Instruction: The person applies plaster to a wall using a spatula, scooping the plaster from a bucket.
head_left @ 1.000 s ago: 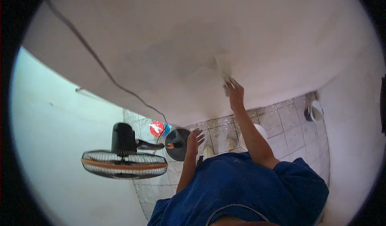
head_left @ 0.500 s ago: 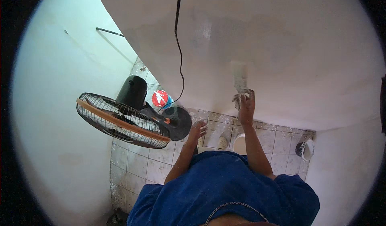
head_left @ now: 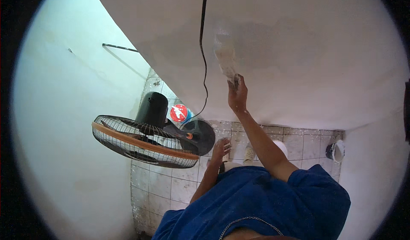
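My right hand is raised to the wall, fingers wrapped round the handle of a putty knife. Its wide, pale, smeared blade lies against or just off the wall, over a darker grey patch; exact contact is hard to tell. Low down beside my body hangs my left hand, fingers apart, with nothing in it. Whitish smears show on its skin. The standing fan's round base is nearest to that hand.
A standing fan with an orange rim leans across the left, its dark cord running up the wall. A bucket with a red-and-white lid stands behind it. A white-rimmed container is by the right wall. Spattered tiles cover the floor.
My right hand has moved up and left along the wall with the putty knife, onto the grey patch. My left hand stays low, fingers still apart. The whole view has shifted slightly.
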Tool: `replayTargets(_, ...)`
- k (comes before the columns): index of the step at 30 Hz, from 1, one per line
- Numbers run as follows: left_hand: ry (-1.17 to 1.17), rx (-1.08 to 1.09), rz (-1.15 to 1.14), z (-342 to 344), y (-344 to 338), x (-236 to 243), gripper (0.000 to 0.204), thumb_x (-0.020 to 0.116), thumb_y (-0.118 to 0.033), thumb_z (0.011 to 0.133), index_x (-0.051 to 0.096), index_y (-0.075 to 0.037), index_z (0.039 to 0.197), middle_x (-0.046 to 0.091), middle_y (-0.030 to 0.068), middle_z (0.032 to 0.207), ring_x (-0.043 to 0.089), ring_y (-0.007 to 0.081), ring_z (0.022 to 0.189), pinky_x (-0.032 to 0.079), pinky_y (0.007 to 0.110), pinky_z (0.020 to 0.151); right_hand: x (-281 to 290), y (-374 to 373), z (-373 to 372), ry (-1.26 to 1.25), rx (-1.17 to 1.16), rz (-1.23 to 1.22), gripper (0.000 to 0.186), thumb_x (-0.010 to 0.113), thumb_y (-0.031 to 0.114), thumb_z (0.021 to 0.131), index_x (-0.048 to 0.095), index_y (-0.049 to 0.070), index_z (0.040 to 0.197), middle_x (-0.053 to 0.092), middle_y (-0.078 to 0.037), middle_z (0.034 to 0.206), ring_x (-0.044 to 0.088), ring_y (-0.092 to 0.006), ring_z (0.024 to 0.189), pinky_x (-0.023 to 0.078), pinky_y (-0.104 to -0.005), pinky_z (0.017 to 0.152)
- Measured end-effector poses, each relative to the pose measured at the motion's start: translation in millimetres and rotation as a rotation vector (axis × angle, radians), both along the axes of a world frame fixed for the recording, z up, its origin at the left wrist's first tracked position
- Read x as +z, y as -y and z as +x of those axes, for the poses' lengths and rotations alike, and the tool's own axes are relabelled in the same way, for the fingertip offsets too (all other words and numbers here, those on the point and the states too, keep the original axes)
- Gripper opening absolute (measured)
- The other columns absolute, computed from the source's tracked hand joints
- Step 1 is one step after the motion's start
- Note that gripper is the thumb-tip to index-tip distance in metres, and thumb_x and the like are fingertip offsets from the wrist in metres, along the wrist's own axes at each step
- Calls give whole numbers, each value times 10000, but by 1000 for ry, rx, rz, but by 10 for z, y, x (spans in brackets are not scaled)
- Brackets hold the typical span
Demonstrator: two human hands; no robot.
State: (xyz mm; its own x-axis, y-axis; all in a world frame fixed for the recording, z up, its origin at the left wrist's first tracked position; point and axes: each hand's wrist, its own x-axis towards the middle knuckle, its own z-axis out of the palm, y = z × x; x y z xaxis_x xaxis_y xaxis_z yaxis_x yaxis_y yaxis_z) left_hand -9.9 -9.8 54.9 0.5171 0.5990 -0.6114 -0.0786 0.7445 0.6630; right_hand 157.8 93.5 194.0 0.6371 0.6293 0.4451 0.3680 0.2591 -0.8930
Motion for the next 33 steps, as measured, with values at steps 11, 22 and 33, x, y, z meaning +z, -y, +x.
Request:
replayTargets(11,1,-17,0,-162,19,6,470,473,-384,800,391,-66,1136,471,121,1115,489,262,966,391,381,830,-838,94,-131,-175,-1,-172,305,497,213,812,431,-6,1013,552,-160,842,527,-202,755,415,-300,663)
replayTargets(22,-2,-4,-17,-104,6,-100,440,491,-348,798,411,-53,1115,472,129,1111,495,249,956,411,365,804,-329,-480,-123,-53,35,-76,282,509,175,798,434,7,1011,558,-173,870,548,-229,820,421,-318,701)
replayTargets(33,-94,-15,-55,-135,3,-131,432,471,-349,809,404,-66,1129,473,120,1099,494,242,950,413,352,789,-202,-377,-174,-153,107,16,280,499,166,806,423,4,1022,532,-170,879,513,-181,805,405,-299,693)
